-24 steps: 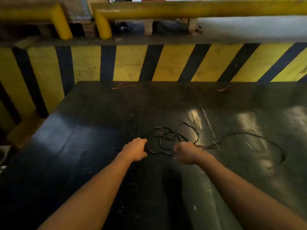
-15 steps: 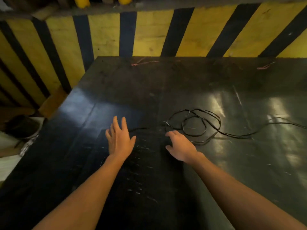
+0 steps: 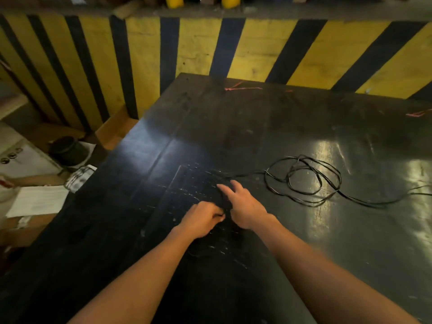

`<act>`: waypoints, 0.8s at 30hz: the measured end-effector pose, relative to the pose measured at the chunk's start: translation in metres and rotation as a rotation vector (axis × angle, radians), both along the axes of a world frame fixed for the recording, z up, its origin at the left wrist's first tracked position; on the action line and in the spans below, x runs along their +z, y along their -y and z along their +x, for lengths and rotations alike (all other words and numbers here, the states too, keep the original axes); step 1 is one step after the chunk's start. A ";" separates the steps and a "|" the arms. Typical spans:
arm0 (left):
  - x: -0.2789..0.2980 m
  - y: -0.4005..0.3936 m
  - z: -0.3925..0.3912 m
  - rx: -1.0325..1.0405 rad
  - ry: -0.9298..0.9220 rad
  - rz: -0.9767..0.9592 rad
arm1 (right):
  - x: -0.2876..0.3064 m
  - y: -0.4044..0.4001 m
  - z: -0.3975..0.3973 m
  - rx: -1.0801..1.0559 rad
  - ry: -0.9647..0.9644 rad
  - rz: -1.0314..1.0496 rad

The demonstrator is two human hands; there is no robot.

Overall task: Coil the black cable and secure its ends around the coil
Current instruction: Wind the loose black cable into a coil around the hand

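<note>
The thin black cable lies in loose loops on the dark table, right of my hands. One strand runs left from the loops toward my fingers, and a tail trails off to the right edge. My left hand is curled, its fingertips pinched together on what looks like the cable's near end, which is hard to make out against the black top. Just to its right, my right hand has its fingers spread, with the index finger stretched toward the strand.
A yellow-and-black striped wall stands behind the table. Bits of red string lie near the far edge. Beyond the table's left edge, lower down, are papers, boxes and a black round container.
Both hands lay open and flat on the table before. My left hand has since closed and moved right, next to my right hand. The view has shifted left, so the cable appears further right.
</note>
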State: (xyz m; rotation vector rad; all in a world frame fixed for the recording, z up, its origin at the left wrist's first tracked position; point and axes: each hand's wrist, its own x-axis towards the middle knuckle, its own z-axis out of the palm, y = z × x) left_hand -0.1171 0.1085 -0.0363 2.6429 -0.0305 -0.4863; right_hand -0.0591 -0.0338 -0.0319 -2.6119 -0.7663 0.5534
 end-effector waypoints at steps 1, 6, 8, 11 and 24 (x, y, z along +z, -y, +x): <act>0.012 0.003 0.004 -0.062 0.024 0.015 | 0.006 0.005 0.002 0.045 0.066 -0.030; 0.079 0.007 0.017 -0.258 0.192 0.088 | 0.066 0.055 0.020 0.073 0.146 0.020; 0.102 0.017 0.018 -0.341 0.188 0.083 | 0.094 0.073 0.020 -0.014 0.223 0.113; 0.138 0.040 0.017 -0.406 0.225 0.067 | 0.132 0.083 0.007 0.094 0.355 0.052; 0.239 0.031 -0.012 0.045 0.316 -0.481 | 0.240 0.202 -0.015 -0.258 0.558 0.005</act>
